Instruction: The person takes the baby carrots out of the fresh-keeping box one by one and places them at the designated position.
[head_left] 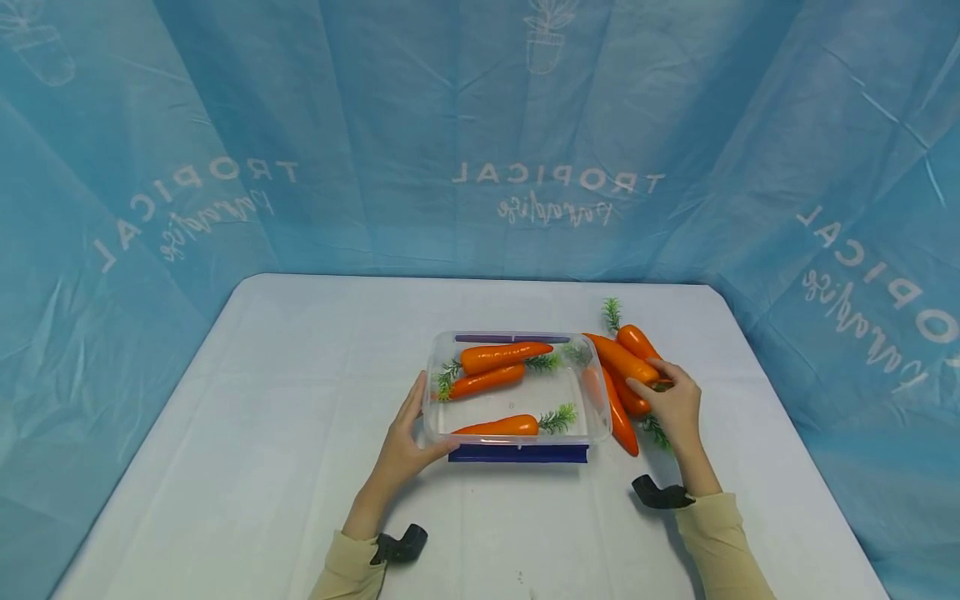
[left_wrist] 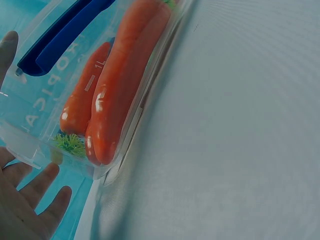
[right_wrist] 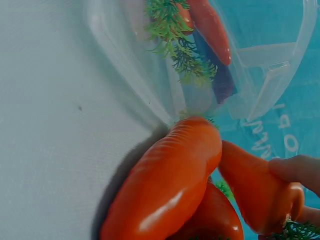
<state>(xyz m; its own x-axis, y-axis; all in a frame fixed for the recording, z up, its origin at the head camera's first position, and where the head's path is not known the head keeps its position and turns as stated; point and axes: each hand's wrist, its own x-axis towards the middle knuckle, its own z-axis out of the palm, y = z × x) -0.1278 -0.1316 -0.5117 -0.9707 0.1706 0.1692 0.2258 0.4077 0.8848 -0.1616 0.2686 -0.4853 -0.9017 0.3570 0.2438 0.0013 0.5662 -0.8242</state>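
Observation:
A clear plastic container point(head_left: 555, 390) with blue latches stands on the table, with three orange carrots with green tops, such as the front carrot point(head_left: 504, 426), visible inside. My left hand point(head_left: 405, 442) rests against its left end, thumb at the front edge; the left wrist view shows those fingers point(left_wrist: 42, 185) extended and spread. To the right of the container, my right hand point(head_left: 678, 408) pinches a carrot point(head_left: 621, 358) near its thick end between thumb and fingers. That carrot point(right_wrist: 255, 187) points toward the container, above several others, including a long carrot point(head_left: 622, 421).
Another carrot point(head_left: 637, 340) lies behind the right hand, its green top point(head_left: 611, 312) pointing back. A white cloth covers the table point(head_left: 300, 375). Blue printed curtains point(head_left: 405, 217) hang behind and on both sides. Black wrist mounts point(head_left: 663, 493) sit on both wrists.

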